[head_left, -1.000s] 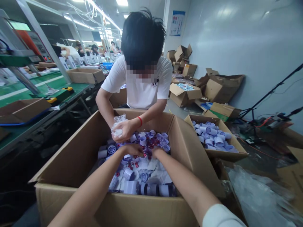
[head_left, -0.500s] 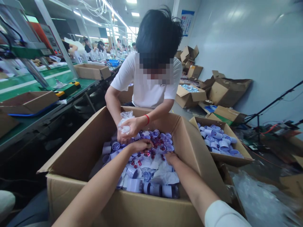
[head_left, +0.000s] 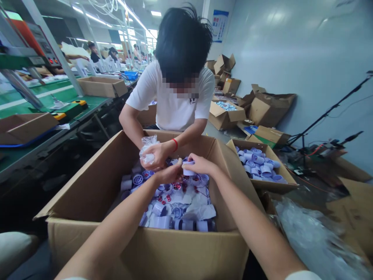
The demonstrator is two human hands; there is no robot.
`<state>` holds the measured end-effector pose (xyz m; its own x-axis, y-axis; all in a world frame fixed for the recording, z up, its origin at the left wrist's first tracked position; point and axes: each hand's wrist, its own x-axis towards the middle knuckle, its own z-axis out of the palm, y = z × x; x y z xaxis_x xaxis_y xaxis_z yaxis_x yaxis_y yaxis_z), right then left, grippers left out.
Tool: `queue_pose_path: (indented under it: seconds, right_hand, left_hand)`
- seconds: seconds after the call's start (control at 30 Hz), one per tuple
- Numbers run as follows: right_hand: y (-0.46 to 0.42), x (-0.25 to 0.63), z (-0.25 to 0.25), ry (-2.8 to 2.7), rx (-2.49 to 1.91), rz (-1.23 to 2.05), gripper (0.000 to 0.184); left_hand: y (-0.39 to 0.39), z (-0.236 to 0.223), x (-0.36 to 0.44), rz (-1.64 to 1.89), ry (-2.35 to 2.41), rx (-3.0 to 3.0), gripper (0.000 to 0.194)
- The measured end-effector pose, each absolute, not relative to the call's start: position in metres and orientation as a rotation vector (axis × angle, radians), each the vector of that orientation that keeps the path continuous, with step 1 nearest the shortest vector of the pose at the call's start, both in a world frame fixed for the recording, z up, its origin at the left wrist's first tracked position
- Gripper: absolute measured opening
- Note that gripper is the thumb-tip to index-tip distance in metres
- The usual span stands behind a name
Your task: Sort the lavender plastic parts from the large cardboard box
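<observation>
My right hand (head_left: 201,164) grips a short lavender plastic cylinder (head_left: 188,172) by its rim, above the pile in a large cardboard box. Right beside it, my left hand (head_left: 169,174) is closed with the thumb up; whatever its fingers pinch is too small or hidden to name. Below both hands lie many lavender cylinders (head_left: 159,209), small shiny red parts (head_left: 176,186) and crumpled white sheets (head_left: 201,210). Across the box, a co-worker's hand (head_left: 157,157) holds a clear plastic bag (head_left: 149,146) of whitish contents close to my left hand.
The large cardboard box (head_left: 145,252) surrounds the pile with high walls. To the right stands a smaller box (head_left: 264,186) of similar cylinders, with clear plastic bags (head_left: 309,237) on the floor. A green workbench (head_left: 70,91) runs along the left; a black stand (head_left: 329,111) leans at the right.
My right hand has risen from the pile's right side and moved left, now with a lavender cylinder. My left hand has lifted slightly beside it. The view has shifted a little.
</observation>
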<state>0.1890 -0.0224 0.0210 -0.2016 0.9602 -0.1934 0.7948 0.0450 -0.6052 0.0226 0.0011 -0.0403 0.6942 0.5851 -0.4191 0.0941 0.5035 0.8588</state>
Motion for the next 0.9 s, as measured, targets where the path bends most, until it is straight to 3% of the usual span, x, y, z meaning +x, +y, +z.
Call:
queue_pose_path:
  seconds: [0.13,0.27,0.43,0.57,0.77,0.9]
  right_hand:
    - [-0.043,0.175,0.009,-2.085,-1.657,0.624,0.036]
    - [-0.047,0.163,-0.010,-1.919,-1.487,0.611,0.042]
    - [-0.039,0.162,-0.019,-1.580,-1.303,0.972,0.046]
    - [-0.029,0.169,-0.024,-1.253,-1.397,1.093,0.022]
    - [-0.034,0.170,-0.022,-1.194,-1.423,1.654,0.038]
    - [-0.038,0.180,-0.013,-1.191,-1.318,1.710,0.024]
  left_hand:
    - [-0.006,-0.032,0.023,0.332,0.742,0.940,0.049]
    - [-0.010,-0.035,0.018,0.362,0.732,0.861,0.050]
    - [-0.005,-0.029,0.017,0.493,0.668,0.724,0.032]
    - [-0.003,-0.016,0.015,0.604,0.607,0.679,0.036]
    - [-0.005,-0.010,0.019,0.602,0.620,0.672,0.047]
    - [0.000,-0.012,0.020,0.645,0.671,0.676,0.047]
